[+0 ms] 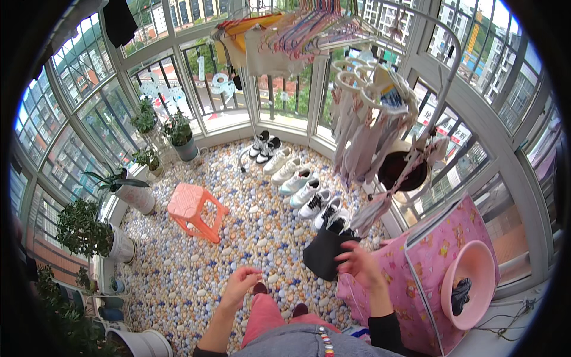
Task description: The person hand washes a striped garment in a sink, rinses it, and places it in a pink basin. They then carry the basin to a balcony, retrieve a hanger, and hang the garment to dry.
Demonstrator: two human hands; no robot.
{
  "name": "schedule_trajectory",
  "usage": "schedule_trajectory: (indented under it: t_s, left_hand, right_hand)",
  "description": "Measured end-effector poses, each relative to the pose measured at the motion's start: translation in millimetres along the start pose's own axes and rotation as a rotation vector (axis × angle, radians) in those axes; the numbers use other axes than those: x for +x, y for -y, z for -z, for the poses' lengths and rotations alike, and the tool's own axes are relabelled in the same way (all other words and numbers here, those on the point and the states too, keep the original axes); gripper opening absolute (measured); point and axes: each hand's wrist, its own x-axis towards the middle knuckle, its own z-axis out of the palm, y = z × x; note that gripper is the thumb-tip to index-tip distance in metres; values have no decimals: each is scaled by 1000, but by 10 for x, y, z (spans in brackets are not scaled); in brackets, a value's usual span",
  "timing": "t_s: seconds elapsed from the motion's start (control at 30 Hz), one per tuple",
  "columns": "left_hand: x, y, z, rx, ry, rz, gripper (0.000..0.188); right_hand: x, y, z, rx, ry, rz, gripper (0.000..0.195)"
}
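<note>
My left hand (243, 283) hovers above the pebble-patterned floor, its fingers loosely bent and nothing visible in them. On the right, a piece of black cloth (322, 256) hangs in front of the nearest shoes. My right hand (362, 266) has its fingers at the right edge of this cloth; the exact grip is partly hidden. Beyond it, a row of white and black-and-white sneakers (305, 192) runs along the floor toward the windows. Beside my right forearm is a pink patterned cover (392, 285), with a pink basin (484, 272) tilted against it, holding a dark bundled item (461, 295).
An orange plastic stool (187, 201) stands left of center. Potted plants (122, 243) line the left windows. Many clothes hangers (308, 35) hang overhead. A clip hanger with pale garments (357, 134) hangs from a curved metal stand (453, 67) at right.
</note>
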Motion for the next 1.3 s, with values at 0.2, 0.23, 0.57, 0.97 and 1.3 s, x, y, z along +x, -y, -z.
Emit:
schedule_trajectory:
  t_s: [0.2, 0.23, 0.57, 0.97, 1.3]
  left_hand:
    - [198, 74, 488, -211, -173, 128, 19]
    - [310, 110, 590, -191, -181, 137, 19]
    - [1060, -636, 1665, -252, -97, 23, 21]
    - [2519, -1412, 1710, -114, 130, -16, 25]
    - [3884, -3492, 826, 277, 240, -702, 24]
  right_hand:
    - [842, -918, -21, -1440, -124, -293, 41]
    - [958, -1012, 16, -1491, -181, -297, 41]
    - [2603, -1735, -375, -1451, -233, 33, 32]
    - [3891, -800, -1215, -1578, -319, 570, 23]
    - [4901, 425, -2146, -1608, -131, 1508, 10]
